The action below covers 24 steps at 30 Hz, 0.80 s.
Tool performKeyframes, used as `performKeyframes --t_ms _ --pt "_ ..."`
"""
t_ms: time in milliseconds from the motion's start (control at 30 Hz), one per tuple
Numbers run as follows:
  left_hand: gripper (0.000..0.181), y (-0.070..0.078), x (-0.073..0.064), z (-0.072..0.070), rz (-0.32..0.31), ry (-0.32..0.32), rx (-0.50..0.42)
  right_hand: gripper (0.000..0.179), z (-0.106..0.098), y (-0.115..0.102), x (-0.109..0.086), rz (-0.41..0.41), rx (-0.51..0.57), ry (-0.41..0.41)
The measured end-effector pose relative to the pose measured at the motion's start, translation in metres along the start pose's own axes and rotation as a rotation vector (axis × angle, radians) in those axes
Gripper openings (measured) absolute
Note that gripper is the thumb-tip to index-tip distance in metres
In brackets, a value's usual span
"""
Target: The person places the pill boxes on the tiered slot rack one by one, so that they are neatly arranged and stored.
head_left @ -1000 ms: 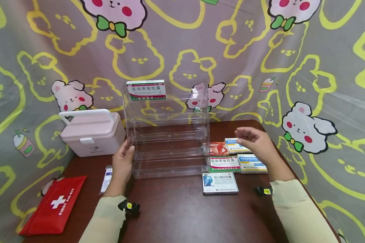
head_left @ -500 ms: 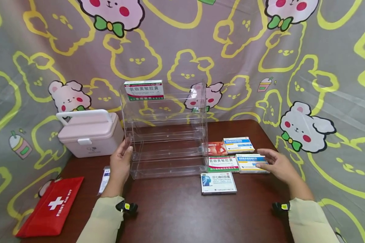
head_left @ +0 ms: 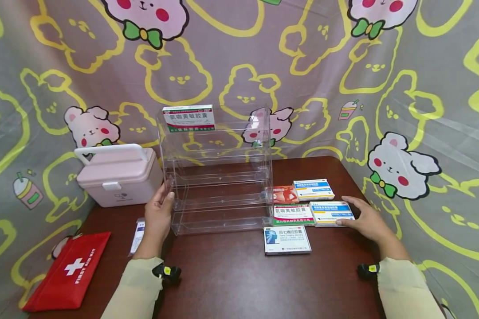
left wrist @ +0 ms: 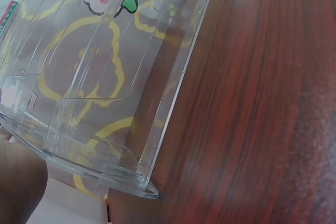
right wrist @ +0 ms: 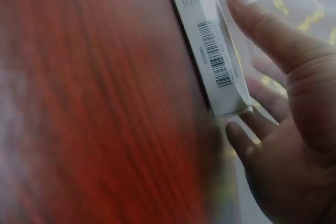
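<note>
At the rack's left side, in the head view, my left hand (head_left: 159,212) grips the clear tiered acrylic display rack (head_left: 219,179), thumb in front. The left wrist view shows the rack (left wrist: 105,77) close up, standing on the table. My right hand (head_left: 369,221) is curved round the right end of a blue-and-white medicine box (head_left: 331,215), with the thumb at its front edge and the index finger at the back corner. The right wrist view shows the box's barcode end (right wrist: 215,51) beside the thumb. A green-and-red medicine box (head_left: 189,118) sits in the rack's top tier, left end.
Right of the rack lie another blue-and-white box (head_left: 314,190), a red box (head_left: 285,195), a green-and-red box (head_left: 292,215) and a white box (head_left: 287,240). At left stand a pink case (head_left: 119,177), a small white packet (head_left: 137,237) and a red first aid pouch (head_left: 69,274).
My right hand came down from above the back blue-and-white box, rightward and toward me, to the right end of the front one. The left hand stays on the rack.
</note>
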State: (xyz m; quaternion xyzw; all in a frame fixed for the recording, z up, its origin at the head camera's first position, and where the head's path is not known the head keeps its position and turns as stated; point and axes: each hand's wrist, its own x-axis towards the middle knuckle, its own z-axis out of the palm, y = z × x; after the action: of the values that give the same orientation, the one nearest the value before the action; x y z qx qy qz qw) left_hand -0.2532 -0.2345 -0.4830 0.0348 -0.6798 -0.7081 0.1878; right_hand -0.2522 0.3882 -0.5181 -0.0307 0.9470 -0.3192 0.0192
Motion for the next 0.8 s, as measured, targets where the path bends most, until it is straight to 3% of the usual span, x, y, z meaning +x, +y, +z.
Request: performKeyframes --t_ms 267,633,800 --pt "0.052 -0.001 0.0 -0.001 -0.004 -0.01 0.008 0.109 0.0 0.005 0.0 0.033 0.012 -0.073" --pt "0.051 0.0 0.0 0.0 -0.024 -0.001 0.032 0.11 -0.006 0.002 -0.007 0.017 0.039 -0.024" --pt "0.051 0.0 -0.001 0.0 -0.013 -0.003 0.021 0.114 -0.008 0.002 -0.01 0.073 0.071 -0.028"
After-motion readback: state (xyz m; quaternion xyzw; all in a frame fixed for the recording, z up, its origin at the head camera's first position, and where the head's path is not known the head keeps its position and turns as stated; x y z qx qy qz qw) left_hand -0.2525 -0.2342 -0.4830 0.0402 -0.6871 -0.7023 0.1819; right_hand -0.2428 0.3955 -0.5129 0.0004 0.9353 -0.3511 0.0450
